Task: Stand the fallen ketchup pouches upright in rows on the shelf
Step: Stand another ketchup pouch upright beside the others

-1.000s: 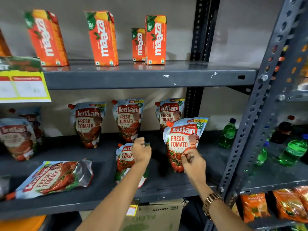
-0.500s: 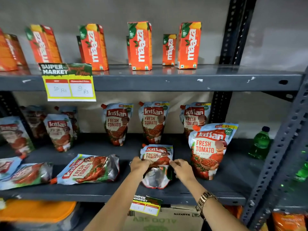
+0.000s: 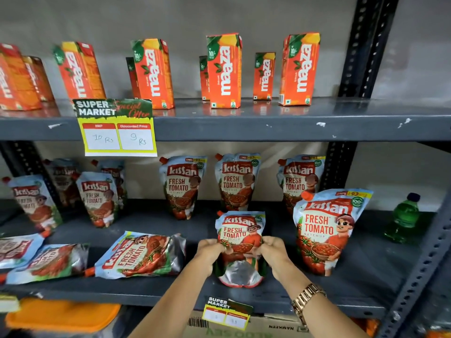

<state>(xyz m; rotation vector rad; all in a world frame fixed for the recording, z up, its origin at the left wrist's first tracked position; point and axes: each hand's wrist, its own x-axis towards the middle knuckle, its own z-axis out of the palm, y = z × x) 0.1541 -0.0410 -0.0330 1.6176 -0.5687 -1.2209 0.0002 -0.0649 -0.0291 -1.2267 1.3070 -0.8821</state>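
Gripping item one, the ketchup pouch (image 3: 240, 236): I log it with both hands on the shelf (image 3: 366, 269), long axis running front to back, spout cap away from me and silver base gusset facing me, tipped partway up. Left hand (image 3: 210, 252) closed on its left edge; right hand (image 3: 273, 251) closed on its right edge, gold watch (image 3: 306, 300) at the wrist. The pouch sits between my two grips, its base just below them. Right of the grip: one upright pouch (image 3: 327, 230). Left of the grip: a fallen pouch (image 3: 140, 256) lying flat, cap pointing left. Beyond the grip: three pouches standing against the back wall.
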